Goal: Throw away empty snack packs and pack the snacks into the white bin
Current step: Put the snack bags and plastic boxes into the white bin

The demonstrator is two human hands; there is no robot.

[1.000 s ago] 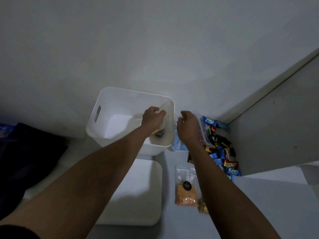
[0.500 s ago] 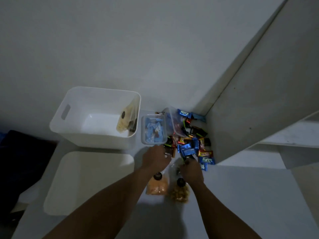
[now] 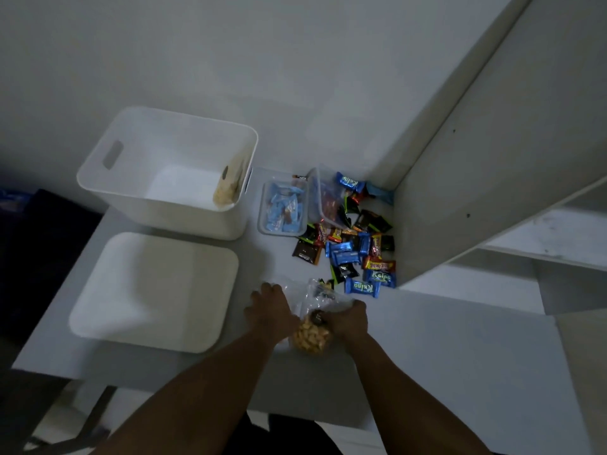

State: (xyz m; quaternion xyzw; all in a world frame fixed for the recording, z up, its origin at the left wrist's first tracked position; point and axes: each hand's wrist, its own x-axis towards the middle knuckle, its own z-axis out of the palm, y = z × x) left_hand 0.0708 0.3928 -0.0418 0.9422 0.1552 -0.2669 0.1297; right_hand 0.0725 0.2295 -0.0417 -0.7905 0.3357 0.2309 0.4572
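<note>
The white bin point(image 3: 184, 121) stands open at the back left, with one clear snack bag point(image 3: 228, 188) leaning inside against its right wall. Near the table's front edge my right hand point(image 3: 348, 318) grips the top of a clear bag of yellow crackers point(image 3: 312, 334). My left hand point(image 3: 267, 310) lies just to its left, fingers closed over the crinkled plastic of a second clear bag point(image 3: 290, 285) that is mostly hidden under it. A pile of small wrapped candies point(image 3: 358, 244) lies at the right.
The bin's white lid point(image 3: 154, 290) lies flat in front of the bin. Two clear tubs, one holding blue packs point(image 3: 284, 208) and one tilted point(image 3: 323, 198), stand between bin and candies. A grey cabinet panel point(image 3: 476, 159) closes the right side.
My hands left the bin, where a snack bag stays, and came back to the front of the table. They now close on the clear bags there.
</note>
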